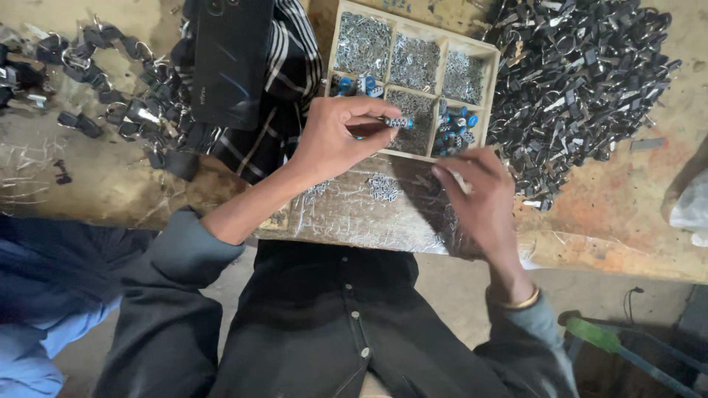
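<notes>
My left hand (pixel 335 140) is raised over the worn workbench (pixel 110 184), its fingers pinched on a small cylinder with a blue end (pixel 398 123). My right hand (pixel 476 195) hovers just right of it, fingertips closed on something tiny that I cannot make out. Both hands are in front of a pale wooden divided tray (pixel 413 33). Its compartments hold small silvery pins and several blue-tipped cylinders (pixel 453 121). A little cluster of silvery pins (pixel 383 188) lies on the bench between my hands.
A big heap of dark metal padlock parts (pixel 582 74) fills the right of the bench. More dark parts (pixel 110 66) are strewn at the left. A black phone (pixel 228 59) rests on a striped cloth (pixel 291 66). A white bag (pixel 689 206) lies at the right edge.
</notes>
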`<state>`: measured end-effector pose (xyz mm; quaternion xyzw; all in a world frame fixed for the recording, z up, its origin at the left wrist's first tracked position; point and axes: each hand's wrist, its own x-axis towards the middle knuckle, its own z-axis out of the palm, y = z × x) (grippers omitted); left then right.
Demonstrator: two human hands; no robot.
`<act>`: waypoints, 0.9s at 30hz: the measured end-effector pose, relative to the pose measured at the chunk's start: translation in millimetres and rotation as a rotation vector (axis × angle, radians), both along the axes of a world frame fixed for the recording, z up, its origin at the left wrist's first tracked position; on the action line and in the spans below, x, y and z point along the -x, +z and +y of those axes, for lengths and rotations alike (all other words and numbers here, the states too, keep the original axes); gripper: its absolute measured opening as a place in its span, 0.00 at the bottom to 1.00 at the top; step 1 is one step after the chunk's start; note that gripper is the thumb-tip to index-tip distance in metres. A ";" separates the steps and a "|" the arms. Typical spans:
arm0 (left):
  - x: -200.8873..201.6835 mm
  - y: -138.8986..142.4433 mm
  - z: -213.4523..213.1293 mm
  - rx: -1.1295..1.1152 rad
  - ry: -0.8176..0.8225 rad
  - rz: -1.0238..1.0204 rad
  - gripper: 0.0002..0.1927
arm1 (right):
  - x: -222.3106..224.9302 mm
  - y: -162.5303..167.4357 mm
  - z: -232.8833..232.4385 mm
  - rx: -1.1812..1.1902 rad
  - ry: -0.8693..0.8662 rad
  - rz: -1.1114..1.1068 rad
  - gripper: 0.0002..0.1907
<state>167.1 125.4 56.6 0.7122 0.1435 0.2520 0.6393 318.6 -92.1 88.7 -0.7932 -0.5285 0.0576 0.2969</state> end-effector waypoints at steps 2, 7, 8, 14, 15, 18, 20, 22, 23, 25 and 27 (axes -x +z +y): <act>0.1 -1.7 1.0 0.021 0.004 -0.014 0.13 | -11.4 0.3 21.3 0.010 0.073 -0.027 0.09; -1.2 -6.8 3.1 0.067 0.054 -0.033 0.12 | -25.1 -11.4 75.6 0.065 0.263 -0.049 0.10; -1.6 -7.7 4.3 0.057 0.043 -0.052 0.12 | -25.5 -13.7 81.8 0.082 0.297 -0.065 0.12; -3.8 -8.5 10.3 0.031 0.053 -0.062 0.13 | -43.8 -13.3 90.4 0.072 0.246 -0.006 0.08; -4.6 -8.3 10.1 0.041 0.054 -0.057 0.13 | -45.7 -13.4 90.7 0.062 0.236 -0.006 0.07; -7.8 -8.6 10.5 0.031 0.063 -0.037 0.14 | -50.1 -13.3 92.4 0.038 0.213 -0.018 0.06; -10.2 -9.4 10.1 0.011 0.068 -0.030 0.14 | -50.4 -13.4 93.5 0.038 0.201 -0.037 0.06; -12.5 -10.5 9.5 -0.011 0.072 -0.033 0.14 | -49.6 -13.4 94.5 -0.028 0.190 0.040 0.06; -13.5 -11.1 9.1 -0.018 0.072 -0.029 0.13 | -49.4 -13.2 94.7 -0.062 0.185 0.079 0.06; -15.2 -11.9 8.4 -0.032 0.074 -0.020 0.13 | -49.4 -11.8 94.4 -0.105 0.195 0.154 0.05; -16.6 -12.6 7.9 -0.056 0.086 0.002 0.13 | -49.4 -9.6 93.4 -0.122 0.193 0.193 0.06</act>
